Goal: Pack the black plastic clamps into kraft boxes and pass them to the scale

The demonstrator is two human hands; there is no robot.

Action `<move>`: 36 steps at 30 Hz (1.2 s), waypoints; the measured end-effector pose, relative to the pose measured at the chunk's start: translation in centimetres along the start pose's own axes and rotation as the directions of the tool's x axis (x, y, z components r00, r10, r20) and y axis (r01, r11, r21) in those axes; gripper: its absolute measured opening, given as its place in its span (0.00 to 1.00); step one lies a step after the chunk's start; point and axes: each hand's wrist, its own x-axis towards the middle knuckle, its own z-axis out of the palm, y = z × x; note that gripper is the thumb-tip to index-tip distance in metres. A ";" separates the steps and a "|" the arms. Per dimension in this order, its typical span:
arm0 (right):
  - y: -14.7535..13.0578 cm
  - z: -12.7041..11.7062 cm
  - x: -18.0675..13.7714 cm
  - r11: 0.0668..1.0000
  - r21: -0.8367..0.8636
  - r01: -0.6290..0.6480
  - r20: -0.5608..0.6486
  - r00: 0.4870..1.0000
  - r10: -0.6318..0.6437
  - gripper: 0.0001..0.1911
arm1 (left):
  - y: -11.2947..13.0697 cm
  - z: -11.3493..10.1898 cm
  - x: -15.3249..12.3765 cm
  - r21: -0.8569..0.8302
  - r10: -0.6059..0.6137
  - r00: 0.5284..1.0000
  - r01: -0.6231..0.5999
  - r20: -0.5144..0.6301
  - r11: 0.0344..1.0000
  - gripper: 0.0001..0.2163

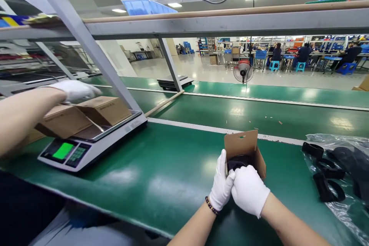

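Observation:
An open cardboard box [241,142] stands on the green work surface in front of me, its flap with a hang hole raised at the back. A black item [240,161] lies inside, mostly hidden. My left hand [221,182], in a white glove with a beaded bracelet at the wrist, grips the left side of the box. Bent into a fist, my gloved right hand [249,190] is at the box's near edge, against the black item. Whatever its fingers hold is hidden.
At the right, a clear plastic bag [348,177] has several black ring-shaped parts. On the left, a digital scale [77,150] bears cardboard boxes [102,109], with a co-worker's gloved hand [73,90] over them. A metal rail [216,25] crosses above the table.

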 end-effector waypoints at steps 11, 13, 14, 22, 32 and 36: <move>4.2 1.5 -5.5 0.855 0.507 0.107 -0.688 0.649 0.326 0.18 | 0.3 -1.8 -0.7 -0.178 0.087 0.993 -0.072 0.080 0.981 0.29; 5.6 4.1 -6.3 0.711 0.703 0.018 -0.589 0.575 0.568 0.20 | 0.9 -1.9 -0.6 -0.232 0.103 0.992 -0.082 0.077 0.969 0.27; 5.9 5.4 -6.3 0.637 0.771 -0.018 -0.494 0.613 0.616 0.21 | 1.2 -1.8 -0.6 -0.221 0.092 0.992 -0.071 0.085 0.973 0.26; 4.4 8.8 -4.3 0.492 0.871 -0.019 -0.328 0.721 0.610 0.37 | 2.9 -1.7 0.2 0.076 0.048 0.984 -0.061 0.170 0.995 0.17; 7.4 6.4 -6.8 0.929 0.271 0.251 -0.560 0.826 -0.060 0.43 | 2.3 -4.0 1.9 0.124 0.498 0.803 -0.559 0.328 0.820 0.47; 7.5 6.2 -7.3 0.952 0.240 0.191 -0.494 0.868 -0.050 0.37 | 3.6 -5.6 2.6 0.135 0.412 0.761 -0.539 0.502 0.831 0.35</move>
